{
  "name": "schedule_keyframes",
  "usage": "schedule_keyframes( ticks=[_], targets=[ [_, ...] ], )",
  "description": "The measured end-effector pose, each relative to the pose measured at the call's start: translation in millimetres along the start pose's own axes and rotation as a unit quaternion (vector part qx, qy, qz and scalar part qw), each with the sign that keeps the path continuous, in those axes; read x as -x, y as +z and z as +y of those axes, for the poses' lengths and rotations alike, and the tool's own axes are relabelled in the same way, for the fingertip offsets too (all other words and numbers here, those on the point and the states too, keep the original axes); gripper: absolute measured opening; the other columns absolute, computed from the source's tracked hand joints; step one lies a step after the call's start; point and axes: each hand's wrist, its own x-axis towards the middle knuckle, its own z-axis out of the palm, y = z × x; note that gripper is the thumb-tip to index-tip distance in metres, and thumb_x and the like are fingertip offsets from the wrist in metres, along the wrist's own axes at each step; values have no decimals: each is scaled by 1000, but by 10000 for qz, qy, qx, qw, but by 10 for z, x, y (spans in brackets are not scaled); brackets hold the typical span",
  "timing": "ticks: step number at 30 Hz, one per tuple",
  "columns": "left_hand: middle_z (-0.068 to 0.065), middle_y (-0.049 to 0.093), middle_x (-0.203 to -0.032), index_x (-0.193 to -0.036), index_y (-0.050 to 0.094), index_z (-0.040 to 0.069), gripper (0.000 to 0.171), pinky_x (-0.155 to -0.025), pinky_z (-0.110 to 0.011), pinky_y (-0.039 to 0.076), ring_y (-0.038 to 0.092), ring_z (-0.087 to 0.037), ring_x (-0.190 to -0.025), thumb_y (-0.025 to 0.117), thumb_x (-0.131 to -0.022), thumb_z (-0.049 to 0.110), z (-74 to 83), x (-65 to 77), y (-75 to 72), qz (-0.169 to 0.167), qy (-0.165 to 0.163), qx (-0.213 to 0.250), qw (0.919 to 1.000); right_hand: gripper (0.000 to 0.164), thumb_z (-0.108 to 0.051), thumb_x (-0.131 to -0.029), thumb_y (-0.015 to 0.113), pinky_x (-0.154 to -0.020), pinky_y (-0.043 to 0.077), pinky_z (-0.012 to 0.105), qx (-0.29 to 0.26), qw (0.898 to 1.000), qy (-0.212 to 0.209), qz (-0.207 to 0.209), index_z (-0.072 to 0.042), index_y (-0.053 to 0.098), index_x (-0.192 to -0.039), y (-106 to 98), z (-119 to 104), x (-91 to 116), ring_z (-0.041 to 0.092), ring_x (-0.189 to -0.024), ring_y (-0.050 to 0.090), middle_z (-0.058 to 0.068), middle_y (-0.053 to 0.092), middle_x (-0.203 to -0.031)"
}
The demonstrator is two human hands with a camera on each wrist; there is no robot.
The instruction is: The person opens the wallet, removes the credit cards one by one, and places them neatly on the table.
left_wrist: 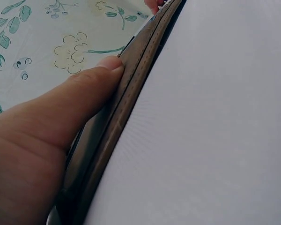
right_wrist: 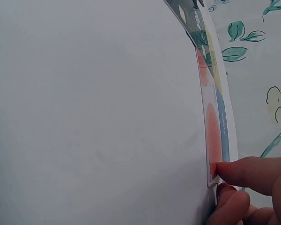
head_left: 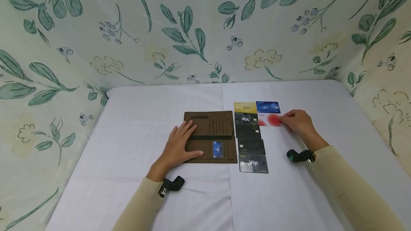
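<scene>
An opened brown wallet point(head_left: 221, 127) lies flat on the white cloth, with a blue card point(head_left: 218, 149) in its near half. Across its left side rests my left hand point(head_left: 179, 145), fingers spread and thumb straight. The left wrist view shows that thumb point(left_wrist: 91, 84) along the wallet's edge point(left_wrist: 131, 70). My right hand point(head_left: 300, 122) pinches the right edge of a white card with red circles point(head_left: 269, 119). In the right wrist view the fingertips point(right_wrist: 225, 169) hold one end of this card, which lies just below a blue card point(head_left: 268, 107).
Right of the wallet runs a column of cards: a yellow card point(head_left: 245, 107) at the top, then several dark cards point(head_left: 252, 147) below it. White cloth point(head_left: 135, 124) covers the table. A leaf-patterned curtain point(head_left: 208, 27) stands behind and at the sides.
</scene>
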Motion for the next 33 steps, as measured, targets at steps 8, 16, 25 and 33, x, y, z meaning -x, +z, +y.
schedule_keyframes(
  ticks=[8, 16, 25, 33],
  targets=[
    [-5, 22, -159, -151, 33, 14, 98, -118, -50, 5, 12, -26, -147, 68, -76, 64, -14, -30, -4, -11, 16, -80, 10000, 43, -34, -94, 59, -50, 43, 20, 62, 10000, -43, 11, 5, 56, -112, -32, -14, -8, 23, -68, 54, 13, 58, -79],
    [-5, 22, -159, -151, 33, 14, 97, -117, -50, 6, 14, -27, -147, 68, -76, 65, -22, -8, 14, -14, 13, -90, 10000, 45, -36, -94, 60, -53, 44, 21, -154, 9997, 202, -71, 5, 56, -113, -15, -8, -13, 25, -71, 55, 14, 58, -81],
    [-5, 23, -159, -151, 33, 13, 98, -117, -50, 5, 13, -26, -147, 67, -76, 66, -13, -53, 14, 33, 54, -53, 10000, 56, -44, -93, 59, -57, 46, 22, -438, 9987, 217, -151, 4, 54, -120, -30, -51, 16, 29, -84, 52, 18, 55, -95],
    [-4, 23, -159, -152, 32, 14, 99, -117, -50, 5, 13, -26, -147, 67, -76, 67, -36, -17, 15, -21, -25, -114, 9999, 55, -52, -90, 61, -47, 45, 20, -665, 9964, -422, -314, 0, 60, -110, 183, -224, 167, 26, -77, 55, 14, 57, -88]
  ],
)
